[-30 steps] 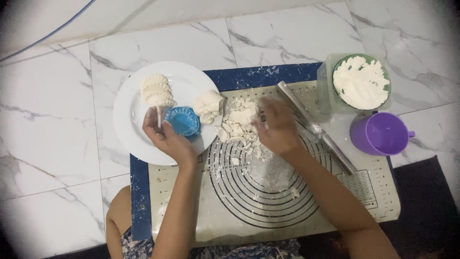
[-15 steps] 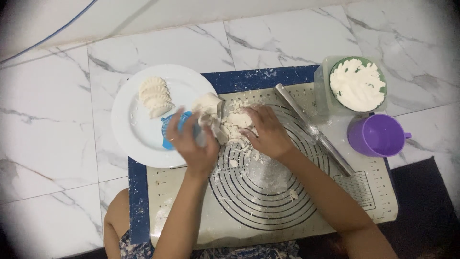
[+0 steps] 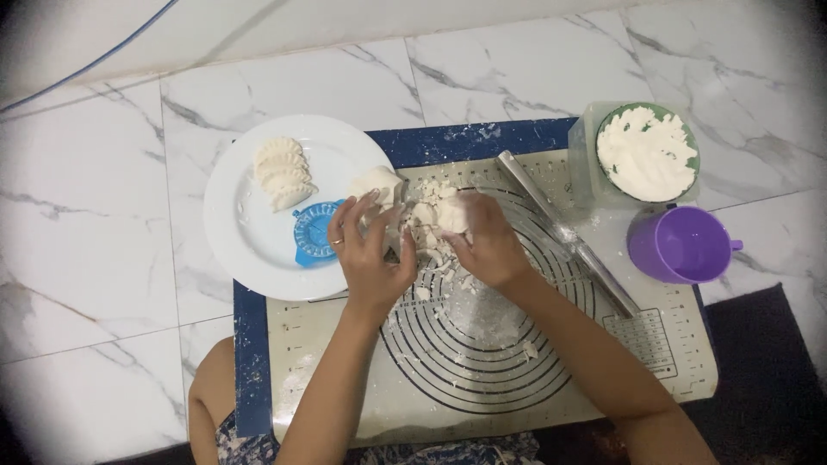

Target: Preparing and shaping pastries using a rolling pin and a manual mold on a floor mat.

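A heap of torn white dough scraps lies at the top of the round-marked baking mat. My left hand rests on the heap's left side with fingers spread, holding nothing. From the right, my right hand curls round a lump of the scraps. A blue dumpling mould lies on the white plate, just left of my left hand. Several folded dumplings sit on the plate's far side, and a dough ball rests at its right rim.
A metal rolling pin lies slanted across the mat, right of my hands. A green bowl of flour in a clear tub and a purple cup stand at the right. Marble floor tiles surround the mat.
My left hand set the blue mould down on the plate and moved right onto the dough heap. My right hand stayed at the heap, gathering scraps.
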